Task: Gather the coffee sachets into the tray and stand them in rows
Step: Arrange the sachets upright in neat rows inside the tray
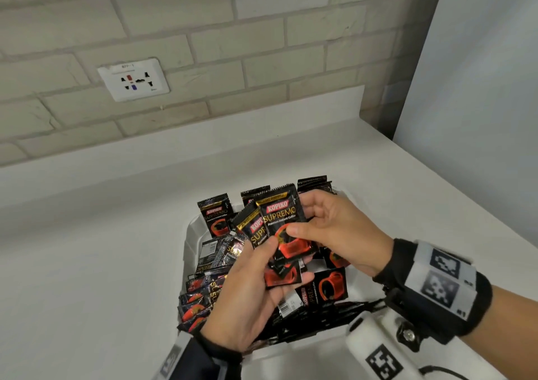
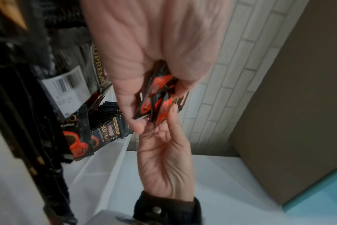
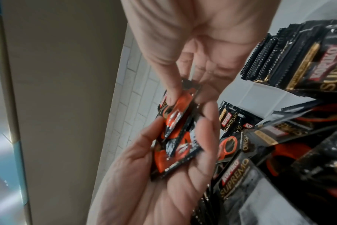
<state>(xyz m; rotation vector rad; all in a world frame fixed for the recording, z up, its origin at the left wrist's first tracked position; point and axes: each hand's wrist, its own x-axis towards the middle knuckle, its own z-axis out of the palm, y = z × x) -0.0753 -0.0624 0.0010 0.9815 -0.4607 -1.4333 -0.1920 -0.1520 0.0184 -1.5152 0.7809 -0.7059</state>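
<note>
Several black-and-red coffee sachets (image 1: 279,225) are held upright as a small bunch above the white tray (image 1: 190,234). My left hand (image 1: 256,289) grips the bunch from below, thumb across the front. My right hand (image 1: 329,231) pinches the front sachet, thumb on its red cup print. The left wrist view shows the bunch (image 2: 160,97) between both hands, and so does the right wrist view, where the bunch (image 3: 175,137) is blurred. More sachets (image 1: 215,219) stand at the tray's far side, and others (image 1: 201,298) lie jumbled at its left.
The tray sits on a white counter (image 1: 102,248) against a brick wall with a power socket (image 1: 134,81). The counter's right edge (image 1: 465,196) runs diagonally close to the tray. A white block with a printed marker (image 1: 381,359) lies near the front.
</note>
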